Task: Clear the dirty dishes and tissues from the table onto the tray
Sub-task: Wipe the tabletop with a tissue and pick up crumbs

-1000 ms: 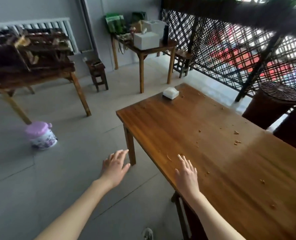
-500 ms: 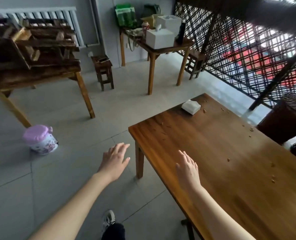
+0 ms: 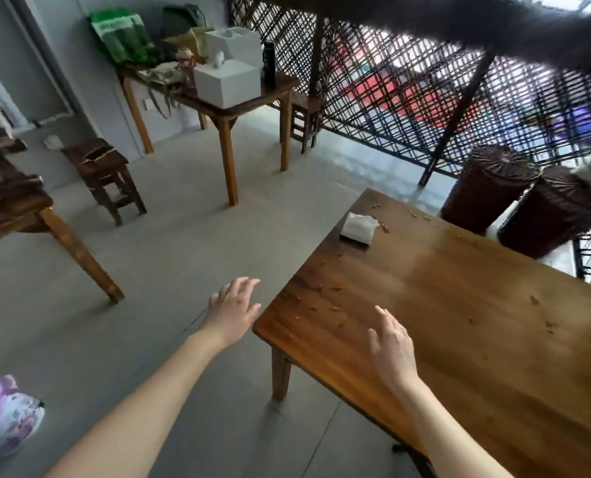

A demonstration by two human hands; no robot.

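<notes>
**Q:** State of the hands?

**A:** The left hand (image 3: 233,310), centre of frame, is relaxed with fingers spread and holds nothing. It is over the floor, just off the near corner of the wooden table (image 3: 459,322). The right hand (image 3: 390,343), right of centre, is likewise released above the tabletop. Whether it touches the top cannot be told.

**Q:** Task items?

**A:** One white tissue (image 3: 359,227) lies on the table by its far left edge. Crumbs (image 3: 332,288) are scattered across the surface.

**Q:** Surroundings?

**A:** Two wicker baskets (image 3: 490,188) at right and a pink-lidded bin (image 3: 4,412) at lower left.
</notes>
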